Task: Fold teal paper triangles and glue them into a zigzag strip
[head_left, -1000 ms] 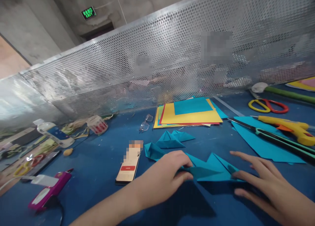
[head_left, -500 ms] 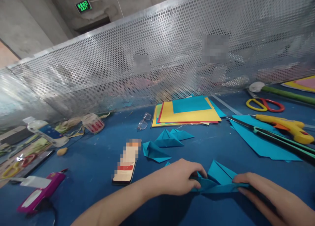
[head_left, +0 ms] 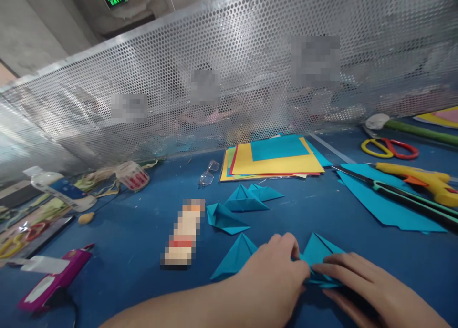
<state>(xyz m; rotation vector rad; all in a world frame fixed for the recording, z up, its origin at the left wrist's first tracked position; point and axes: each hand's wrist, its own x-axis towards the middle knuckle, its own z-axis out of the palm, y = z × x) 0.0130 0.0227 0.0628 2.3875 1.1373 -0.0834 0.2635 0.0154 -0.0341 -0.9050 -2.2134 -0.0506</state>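
A folded blue paper piece [head_left: 318, 249] with a pointed peak stands between my hands near the table's front. My left hand [head_left: 277, 266] is closed on its left end, the fingers curled and the fingertips partly hidden. On its right end lie the fingers of my right hand [head_left: 352, 275], with the thumb below, pinching the paper. Behind my left wrist rests another folded blue paper [head_left: 234, 254], partly covered by the hand. Farther back sit several folded blue paper shapes [head_left: 243, 198] in a loose row.
A phone [head_left: 184, 235] lies left of the folded shapes. Behind are glasses [head_left: 208, 174] and stacked coloured paper [head_left: 275, 168]. At right are blue sheets [head_left: 390, 204], a yellow glue gun [head_left: 411, 173] and scissors [head_left: 390, 148]. A purple device [head_left: 53, 280] and a bottle [head_left: 60, 187] are at left.
My right hand has moved left along the paper, closer to my left hand. My left hand has turned and curled further. More of the folded paper behind my left wrist now shows.
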